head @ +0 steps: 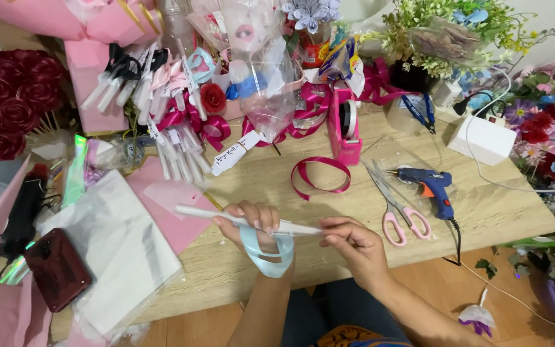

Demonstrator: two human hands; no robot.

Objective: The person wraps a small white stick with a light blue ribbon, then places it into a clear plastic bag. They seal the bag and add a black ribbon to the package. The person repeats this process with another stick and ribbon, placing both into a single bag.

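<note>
Nearest of all, bent forearms rising from the near edge and meeting above the wooden table (329, 186). Left hand (252, 222) curled, knuckles up, fingers clenched around a thin white stick (226, 217) and a loop of pale blue ribbon (266, 254) hanging just beneath the fist. Right hand (354, 247) turned inward, thumb and forefinger pinching the right end of the same stick, other fingers loosely folded. Stick held nearly level, slanting slightly down to the right, at the near middle of the table's edge. Just beyond, a curl of magenta ribbon (319, 177) lying flat. Right of the hands, pink-handled scissors (396, 205) and a blue glue gun (431, 186), close together. Farther off, a pink tape dispenser (345, 128) standing upright. Left of the hands, pink paper (168, 205) and white sheets (123, 250), with a dark red case (56, 266) at the near left. Far left, a bundle of dark red roses (4, 103).
</note>
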